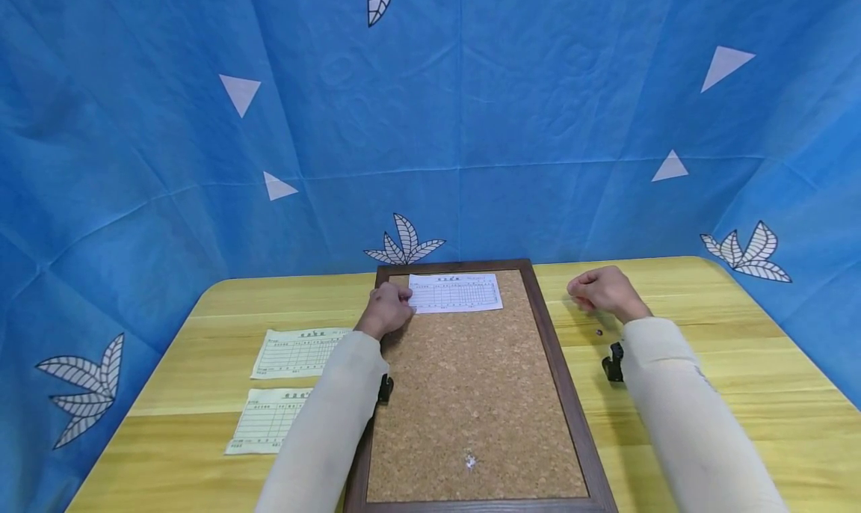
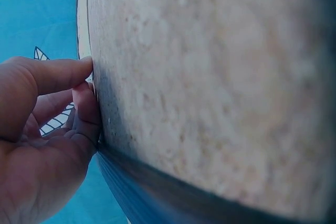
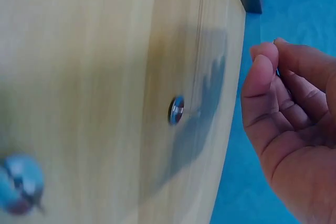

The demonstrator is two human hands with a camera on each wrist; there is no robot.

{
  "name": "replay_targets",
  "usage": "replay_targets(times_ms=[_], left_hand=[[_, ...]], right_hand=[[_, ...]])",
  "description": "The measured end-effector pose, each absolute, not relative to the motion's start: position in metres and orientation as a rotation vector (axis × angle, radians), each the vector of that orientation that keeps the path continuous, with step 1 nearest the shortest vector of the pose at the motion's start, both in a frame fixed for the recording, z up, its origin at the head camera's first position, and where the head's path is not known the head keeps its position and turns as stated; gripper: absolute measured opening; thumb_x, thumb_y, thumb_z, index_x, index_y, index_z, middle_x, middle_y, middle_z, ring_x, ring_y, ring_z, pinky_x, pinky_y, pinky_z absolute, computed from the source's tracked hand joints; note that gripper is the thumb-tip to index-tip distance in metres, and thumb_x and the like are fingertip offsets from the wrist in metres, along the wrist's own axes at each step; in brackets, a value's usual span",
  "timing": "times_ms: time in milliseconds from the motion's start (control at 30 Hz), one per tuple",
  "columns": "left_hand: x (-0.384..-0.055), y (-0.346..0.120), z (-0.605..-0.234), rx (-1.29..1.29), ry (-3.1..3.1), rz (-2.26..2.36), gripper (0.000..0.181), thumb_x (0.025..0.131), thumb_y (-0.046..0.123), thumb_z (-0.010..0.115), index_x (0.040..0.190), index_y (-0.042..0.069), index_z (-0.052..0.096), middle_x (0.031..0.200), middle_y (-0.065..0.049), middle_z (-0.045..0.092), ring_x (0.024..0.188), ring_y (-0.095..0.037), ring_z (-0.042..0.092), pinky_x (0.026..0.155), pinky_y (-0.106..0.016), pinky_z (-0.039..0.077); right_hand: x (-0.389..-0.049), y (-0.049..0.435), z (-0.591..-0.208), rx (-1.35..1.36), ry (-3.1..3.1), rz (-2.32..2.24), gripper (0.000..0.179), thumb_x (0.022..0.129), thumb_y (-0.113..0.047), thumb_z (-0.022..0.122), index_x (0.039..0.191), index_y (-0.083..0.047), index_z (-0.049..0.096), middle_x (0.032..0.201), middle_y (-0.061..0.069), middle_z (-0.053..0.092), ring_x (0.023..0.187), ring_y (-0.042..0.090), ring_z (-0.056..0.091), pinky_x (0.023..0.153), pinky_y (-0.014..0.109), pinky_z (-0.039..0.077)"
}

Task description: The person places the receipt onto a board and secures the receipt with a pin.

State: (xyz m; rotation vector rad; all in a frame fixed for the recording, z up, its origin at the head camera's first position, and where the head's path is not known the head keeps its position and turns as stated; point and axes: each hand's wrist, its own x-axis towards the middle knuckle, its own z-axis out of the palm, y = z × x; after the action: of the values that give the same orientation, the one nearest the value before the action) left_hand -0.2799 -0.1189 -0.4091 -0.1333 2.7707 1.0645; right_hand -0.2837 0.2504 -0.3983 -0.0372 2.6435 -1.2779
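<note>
A white printed form slip [image 1: 455, 294] lies flat near the far end of a framed cork board [image 1: 464, 393]. My left hand [image 1: 388, 308] rests at the slip's left edge, thumb and a finger touching down a little apart. In the left wrist view the fingertips [image 2: 85, 65] meet the board's surface at a low angle; the slip is hard to make out. Right of the board, my right hand [image 1: 608, 292] is raised over the table. Its thumb and forefinger pinch a small dark thumbtack, mostly hidden between the fingertips [image 3: 262, 72].
Two pale green form slips, a far one [image 1: 296, 352] and a near one [image 1: 269, 422], lie left of the board. On the table under my right hand sits a shiny thumbtack [image 3: 176, 110], with another [image 3: 21, 183] nearer. A blue curtain [image 1: 457, 124] hangs behind the table.
</note>
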Motion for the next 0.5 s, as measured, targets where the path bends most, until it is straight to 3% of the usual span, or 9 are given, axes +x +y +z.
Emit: replay_targets(times_ms=[367, 500], left_hand=[[-0.280, -0.119, -0.408, -0.155, 2.766, 1.081, 0.042, 0.093, 0.003, 0.067, 0.135, 0.003, 0.062, 0.122, -0.010, 0.063, 0.112, -0.025, 0.046, 0.098, -0.040, 0.042], [-0.279, -0.118, -0.408, -0.143, 2.782, 1.068, 0.041, 0.093, 0.002, 0.067, 0.134, 0.003, 0.062, 0.117, -0.009, 0.064, 0.109, -0.024, 0.049, 0.095, -0.039, 0.043]], right_hand=[[-0.291, 0.227, -0.394, -0.027, 2.660, -1.323, 0.031, 0.100, -0.012, 0.059, 0.118, 0.012, 0.066, 0.093, 0.019, 0.071, 0.070, 0.017, 0.065, 0.074, 0.035, 0.052], [-0.292, 0.220, -0.393, -0.045, 2.658, -1.339, 0.031, 0.100, -0.013, 0.060, 0.118, 0.011, 0.067, 0.093, 0.020, 0.071, 0.073, 0.020, 0.066, 0.076, 0.039, 0.053]])
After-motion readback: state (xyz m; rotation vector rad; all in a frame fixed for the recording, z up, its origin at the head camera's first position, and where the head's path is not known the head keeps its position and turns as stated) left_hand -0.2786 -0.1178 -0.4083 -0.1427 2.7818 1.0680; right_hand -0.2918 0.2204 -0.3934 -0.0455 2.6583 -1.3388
